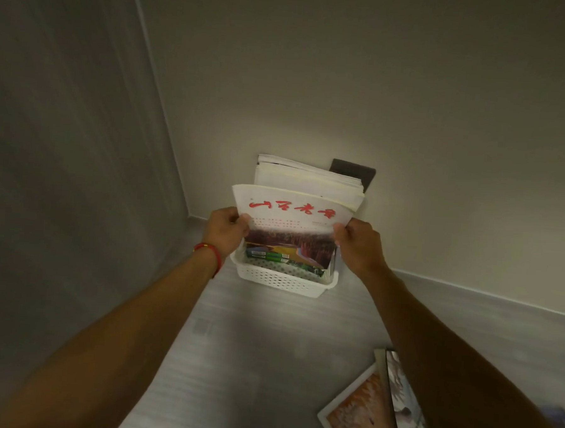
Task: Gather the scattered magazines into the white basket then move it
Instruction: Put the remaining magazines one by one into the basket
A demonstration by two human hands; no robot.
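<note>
Both hands pinch one magazine (290, 220) by its side edges: the left hand (225, 230), with a red cord bracelet (211, 253) on its wrist, has its thumb on the cover and its fingers curled behind the left edge; the right hand (360, 242) grips the right edge the same way, thumb in front. The magazine has a white cover with red brush lettering across the top and a dark picture below; it stands nearly upright, its lower edge down inside the white basket (281, 279), its top bowed slightly forward.

The basket is perforated plastic, standing on the grey floor (267, 360) in the corner where two walls meet; behind the held magazine a thick stack of other magazines (309, 182) stands on edge in it, leaning back toward the wall, their pale page edges showing; at the very back a dark-covered one (355, 173) sticks up; in front, low in the basket, lie green-printed items (272, 256), too small to identify.

Well apart from the basket, at the lower right, a few more magazines (369, 411) lie flat on the floor, partly hidden by the right forearm; the top cover shows orange and white.
</note>
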